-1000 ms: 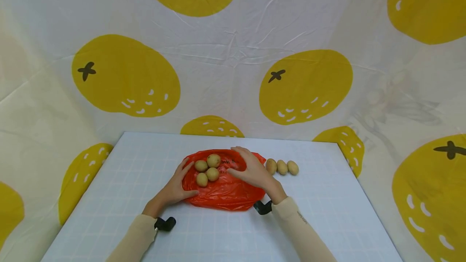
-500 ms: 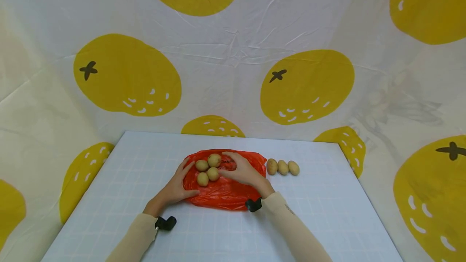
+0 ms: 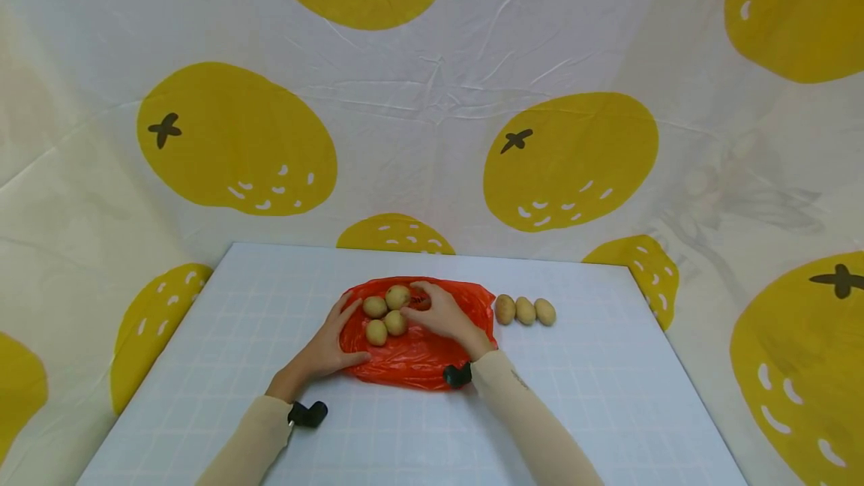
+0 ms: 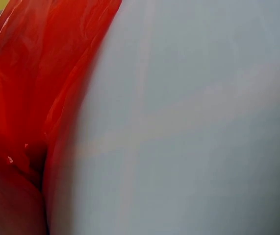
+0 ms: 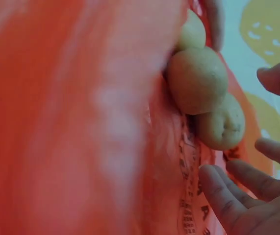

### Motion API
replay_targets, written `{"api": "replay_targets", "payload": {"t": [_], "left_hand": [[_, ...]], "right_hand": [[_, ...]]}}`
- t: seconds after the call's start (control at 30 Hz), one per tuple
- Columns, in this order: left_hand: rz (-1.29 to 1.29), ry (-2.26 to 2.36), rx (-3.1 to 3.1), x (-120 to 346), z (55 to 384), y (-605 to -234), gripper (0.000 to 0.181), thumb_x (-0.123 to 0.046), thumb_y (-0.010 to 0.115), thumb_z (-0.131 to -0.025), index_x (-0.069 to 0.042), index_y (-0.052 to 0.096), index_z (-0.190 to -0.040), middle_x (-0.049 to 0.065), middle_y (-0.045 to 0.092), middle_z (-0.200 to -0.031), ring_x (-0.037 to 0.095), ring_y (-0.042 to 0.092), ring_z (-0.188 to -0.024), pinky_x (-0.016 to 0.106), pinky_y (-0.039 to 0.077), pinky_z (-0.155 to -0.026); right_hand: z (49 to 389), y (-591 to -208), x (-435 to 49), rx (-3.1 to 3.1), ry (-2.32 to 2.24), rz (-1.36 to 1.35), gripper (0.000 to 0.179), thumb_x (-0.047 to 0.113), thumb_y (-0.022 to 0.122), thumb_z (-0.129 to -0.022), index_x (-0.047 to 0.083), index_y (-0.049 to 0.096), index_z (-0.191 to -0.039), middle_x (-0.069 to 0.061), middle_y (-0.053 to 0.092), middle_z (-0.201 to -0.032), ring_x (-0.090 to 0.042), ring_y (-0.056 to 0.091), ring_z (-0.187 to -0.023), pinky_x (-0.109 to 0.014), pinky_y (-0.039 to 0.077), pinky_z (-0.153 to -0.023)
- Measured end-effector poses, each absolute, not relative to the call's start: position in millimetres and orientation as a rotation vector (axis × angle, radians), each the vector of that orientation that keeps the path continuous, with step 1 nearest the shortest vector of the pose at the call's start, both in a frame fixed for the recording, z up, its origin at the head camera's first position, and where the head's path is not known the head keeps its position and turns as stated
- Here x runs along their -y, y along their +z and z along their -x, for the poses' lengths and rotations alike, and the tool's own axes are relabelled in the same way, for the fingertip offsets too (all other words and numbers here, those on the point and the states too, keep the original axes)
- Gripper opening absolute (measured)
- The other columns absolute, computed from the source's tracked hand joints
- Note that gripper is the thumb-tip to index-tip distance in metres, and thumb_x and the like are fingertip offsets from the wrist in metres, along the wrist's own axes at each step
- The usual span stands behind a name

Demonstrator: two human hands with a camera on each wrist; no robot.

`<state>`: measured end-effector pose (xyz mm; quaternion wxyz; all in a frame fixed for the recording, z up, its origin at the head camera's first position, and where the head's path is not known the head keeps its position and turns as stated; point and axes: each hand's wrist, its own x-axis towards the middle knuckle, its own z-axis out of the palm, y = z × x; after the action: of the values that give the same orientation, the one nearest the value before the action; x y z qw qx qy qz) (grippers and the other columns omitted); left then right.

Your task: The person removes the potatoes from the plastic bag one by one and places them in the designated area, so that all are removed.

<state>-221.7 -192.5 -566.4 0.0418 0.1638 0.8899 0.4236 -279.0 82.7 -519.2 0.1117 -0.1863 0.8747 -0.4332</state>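
In the head view, several potatoes (image 3: 396,322) lie grouped on the left half of a crumpled red plastic bag (image 3: 432,358). My left hand (image 3: 322,351) rests along the bag's left edge, fingers spread and thumb on its front edge. The left wrist view shows mostly the bag (image 4: 46,58) and the tabletop. Above the bag, my right hand (image 3: 442,315) reaches leftward with thumb and fingertips right by the nearest potatoes. Its spread fingers (image 5: 228,196) show in the right wrist view, apart from the potatoes (image 5: 198,81), with nothing between them.
Three potatoes (image 3: 525,310) stand in a row just right of the bag. The light-blue table (image 3: 607,396) carries a faint grid pattern. A cloth backdrop (image 3: 405,133) with yellow fruit prints hangs behind the table's far edge and at both sides.
My right hand has moved left over the bag, closer to the grouped potatoes. The left hand, the bag and all the potatoes keep their places.
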Motion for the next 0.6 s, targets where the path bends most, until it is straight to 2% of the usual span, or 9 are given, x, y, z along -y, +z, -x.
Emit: {"api": "replay_targets", "payload": {"t": [0.27,0.47,0.6], "left_hand": [[-0.492,1.285,-2.719,192.4,221.7,-566.8,0.111,-0.047,0.084,-0.078,-0.013,0.023,-0.165,0.016,0.004,-0.173,0.048,0.014,-0.155,0.077,0.025,-0.114],[-0.488,1.295,-2.711,192.1,221.4,-565.7,0.111,-0.047,0.084,-0.078,-0.014,0.023,-0.165,0.016,0.004,-0.173,0.048,0.014,-0.155,0.078,0.024,-0.114],[-0.49,1.309,-2.708,192.1,220.1,-563.3,0.11,-0.045,0.085,-0.078,-0.012,0.024,-0.164,0.016,0.004,-0.172,0.049,0.014,-0.155,0.078,0.024,-0.114]], "right_hand": [[286.6,-525.3,-74.6,-2.561,-1.314,0.524,0.06,0.038,0.07,-0.098,0.01,0.052,-0.148,-0.006,0.06,-0.142,-0.025,0.061,-0.124,-0.046,0.053,-0.105],[289.0,-522.1,-70.5,-2.538,-1.31,0.507,0.06,0.04,0.07,-0.097,0.011,0.053,-0.147,-0.004,0.062,-0.139,-0.023,0.061,-0.12,-0.045,0.054,-0.103],[290.2,-516.0,-68.5,-2.533,-1.265,0.537,0.062,0.038,0.069,-0.098,0.01,0.05,-0.15,-0.006,0.059,-0.145,-0.025,0.058,-0.128,-0.048,0.051,-0.108]]}}
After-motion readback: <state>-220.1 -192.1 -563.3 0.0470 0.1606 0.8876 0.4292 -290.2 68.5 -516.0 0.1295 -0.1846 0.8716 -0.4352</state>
